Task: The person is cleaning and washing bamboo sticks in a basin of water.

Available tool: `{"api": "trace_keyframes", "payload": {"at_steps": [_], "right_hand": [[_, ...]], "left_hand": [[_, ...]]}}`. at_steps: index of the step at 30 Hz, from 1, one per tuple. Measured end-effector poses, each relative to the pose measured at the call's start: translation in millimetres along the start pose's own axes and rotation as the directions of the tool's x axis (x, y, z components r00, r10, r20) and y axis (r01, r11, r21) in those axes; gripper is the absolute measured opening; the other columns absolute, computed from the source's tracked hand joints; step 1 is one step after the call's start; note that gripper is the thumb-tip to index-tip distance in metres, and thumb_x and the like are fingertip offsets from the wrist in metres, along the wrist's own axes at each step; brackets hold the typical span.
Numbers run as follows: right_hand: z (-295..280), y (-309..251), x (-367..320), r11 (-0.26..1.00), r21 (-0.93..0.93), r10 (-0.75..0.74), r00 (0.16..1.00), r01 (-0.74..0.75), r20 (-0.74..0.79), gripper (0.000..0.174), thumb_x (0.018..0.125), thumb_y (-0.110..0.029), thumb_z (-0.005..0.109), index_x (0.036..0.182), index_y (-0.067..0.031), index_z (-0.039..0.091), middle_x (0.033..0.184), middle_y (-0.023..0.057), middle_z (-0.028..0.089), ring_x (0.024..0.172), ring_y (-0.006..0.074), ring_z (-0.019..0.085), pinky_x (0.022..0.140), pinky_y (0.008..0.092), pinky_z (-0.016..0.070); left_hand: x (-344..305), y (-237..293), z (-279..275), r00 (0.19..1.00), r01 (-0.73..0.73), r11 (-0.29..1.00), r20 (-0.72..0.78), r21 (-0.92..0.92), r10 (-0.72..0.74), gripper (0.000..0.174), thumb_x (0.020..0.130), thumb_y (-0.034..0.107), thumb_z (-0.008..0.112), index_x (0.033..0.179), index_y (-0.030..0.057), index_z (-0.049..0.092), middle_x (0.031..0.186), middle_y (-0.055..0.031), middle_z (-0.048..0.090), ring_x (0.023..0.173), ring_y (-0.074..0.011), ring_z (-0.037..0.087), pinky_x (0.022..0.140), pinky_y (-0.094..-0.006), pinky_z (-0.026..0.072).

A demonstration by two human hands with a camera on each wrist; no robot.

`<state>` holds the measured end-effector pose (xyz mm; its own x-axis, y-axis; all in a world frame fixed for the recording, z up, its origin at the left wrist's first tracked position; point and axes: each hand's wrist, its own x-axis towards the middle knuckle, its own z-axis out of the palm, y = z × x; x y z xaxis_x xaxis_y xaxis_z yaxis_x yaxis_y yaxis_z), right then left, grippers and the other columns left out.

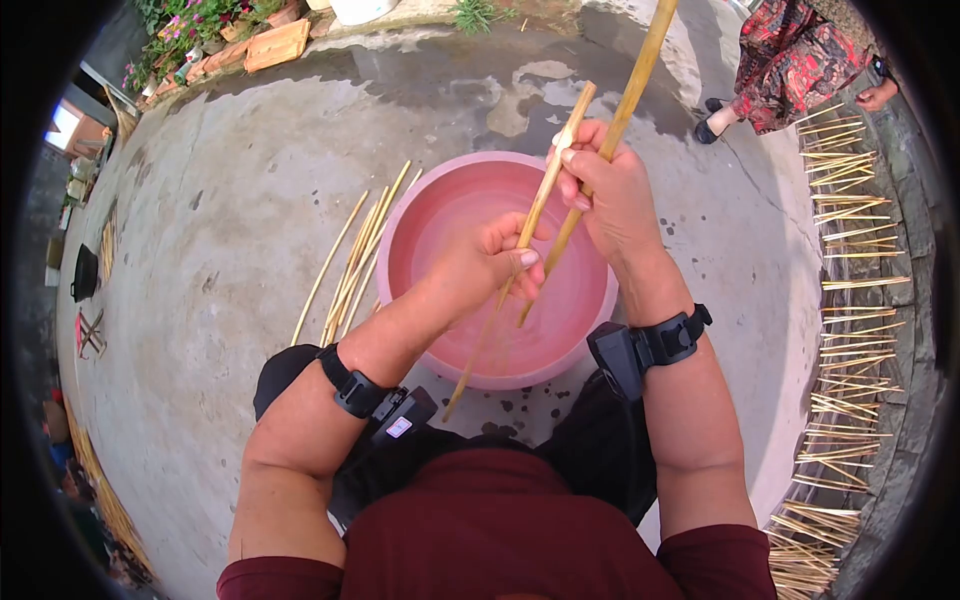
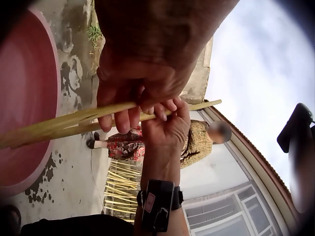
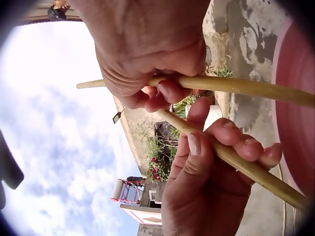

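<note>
My left hand point(image 1: 478, 264) pinches a thin yellowish stick point(image 1: 546, 190) between thumb and fingers. Its lower end slants down over the near rim of a pink round basin point(image 1: 592, 305). A second, longer stick point(image 1: 644, 60) is gripped by my right hand point(image 1: 622, 200), its lower end over the inside of the basin. In the head view, the right thumb and fingertips are also at the upper part of the first stick. The right wrist view shows the left fingers point(image 3: 229, 130) curled round their stick, its tip close under the right fingertips.
Several loose sticks point(image 1: 352, 276) lie on concrete left of the basin. At the right, many sticks point(image 1: 862, 284) lie in a long row along a stone edge. A person in a patterned skirt point(image 1: 800, 65) is at the upper right. Flowering plants point(image 1: 205, 20) line the back edge.
</note>
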<state>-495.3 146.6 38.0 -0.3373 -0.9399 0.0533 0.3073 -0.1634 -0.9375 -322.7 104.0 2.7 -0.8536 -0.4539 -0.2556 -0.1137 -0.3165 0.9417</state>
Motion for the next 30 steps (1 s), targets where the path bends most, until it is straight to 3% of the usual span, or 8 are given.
{"api": "trace_keyframes", "payload": {"at_steps": [4, 8, 11, 14, 20, 26, 30], "right_hand": [[-4, 1, -2, 0.999, 0.03, -0.012, 0.997, 0.014, -0.074, 0.011, 0.083, 0.001, 0.049, 0.094, -0.0023, 0.052, 0.078, 0.0041, 0.054, 0.055, 0.0046, 0.044, 0.045, 0.0183, 0.0311], [1, 8, -8, 0.999, 0.008, 0.045, 0.998, -0.045, -0.033, 0.017, 0.081, 0.002, 0.051, 0.097, -0.0026, 0.052, 0.085, 0.0037, 0.055, 0.056, 0.0042, 0.042, 0.046, 0.0182, 0.0314], [-3, 13, -14, 0.989, -0.098, 0.119, 0.992, -0.114, 0.045, 0.023, 0.078, 0.002, 0.051, 0.1, -0.0034, 0.052, 0.088, 0.0031, 0.054, 0.057, 0.0042, 0.042, 0.047, 0.0183, 0.0315], [-1, 17, -20, 0.974, -0.213, 0.099, 0.991, -0.079, 0.085, 0.027, 0.075, 0.002, 0.051, 0.101, -0.0045, 0.052, 0.087, 0.0025, 0.054, 0.057, 0.0042, 0.041, 0.048, 0.0184, 0.0318], [-4, 17, -22, 0.954, -0.276, 0.136, 0.989, -0.114, 0.063, 0.026, 0.077, 0.002, 0.05, 0.102, -0.0035, 0.054, 0.087, 0.0043, 0.057, 0.058, 0.0049, 0.047, 0.048, 0.0176, 0.0329], [-7, 0, -22, 0.968, -0.16, 0.201, 0.979, -0.194, 0.025, 0.026, 0.079, 0.003, 0.048, 0.104, -0.0015, 0.054, 0.089, 0.0074, 0.06, 0.058, 0.0051, 0.048, 0.045, 0.0164, 0.0314], [-6, 11, -26, 0.978, -0.184, 0.118, 0.989, -0.101, 0.084, 0.025, 0.08, 0.002, 0.048, 0.104, -0.0003, 0.053, 0.088, 0.0087, 0.059, 0.058, 0.0053, 0.048, 0.045, 0.0169, 0.0312]], "left_hand": [[1, -11, 1, 0.997, 0.07, 0.998, 0.031, -0.01, -0.07, 0.017, 0.093, 0.008, 0.047, 0.109, 0.0043, 0.054, 0.075, -0.0039, 0.059, 0.064, -0.0129, 0.059, 0.062, -0.0254, 0.0487], [-5, -16, 7, 0.996, 0.088, 0.992, 0.012, -0.09, -0.087, 0.015, 0.094, 0.009, 0.048, 0.106, 0.0047, 0.054, 0.072, -0.004, 0.058, 0.06, -0.013, 0.057, 0.06, -0.0253, 0.0473], [-7, -12, 7, 0.995, 0.102, 0.987, 0.024, -0.126, -0.1, 0.014, 0.093, 0.01, 0.049, 0.105, 0.0051, 0.054, 0.071, -0.0039, 0.058, 0.058, -0.0131, 0.057, 0.058, -0.0249, 0.0461], [-6, -11, 4, 0.995, 0.096, 0.991, 0.007, -0.093, -0.096, 0.013, 0.093, 0.01, 0.049, 0.105, 0.0057, 0.054, 0.07, -0.0033, 0.057, 0.057, -0.0124, 0.056, 0.056, -0.0246, 0.0452], [-5, -12, 7, 0.996, 0.085, 0.996, -0.036, -0.018, -0.085, 0.012, 0.094, 0.011, 0.049, 0.103, 0.0061, 0.054, 0.071, -0.0023, 0.055, 0.056, -0.0109, 0.054, 0.054, -0.0242, 0.0451], [-3, -7, 12, 0.998, 0.063, 0.998, -0.022, -0.003, -0.063, 0.013, 0.093, 0.011, 0.049, 0.104, 0.006, 0.055, 0.072, -0.0027, 0.056, 0.056, -0.0112, 0.055, 0.053, -0.0242, 0.0452], [-2, -8, 9, 0.996, 0.072, 0.994, 0.049, -0.088, -0.068, 0.015, 0.094, 0.013, 0.049, 0.107, 0.0065, 0.054, 0.074, -0.0034, 0.057, 0.059, -0.012, 0.056, 0.057, -0.0249, 0.0452]]}}
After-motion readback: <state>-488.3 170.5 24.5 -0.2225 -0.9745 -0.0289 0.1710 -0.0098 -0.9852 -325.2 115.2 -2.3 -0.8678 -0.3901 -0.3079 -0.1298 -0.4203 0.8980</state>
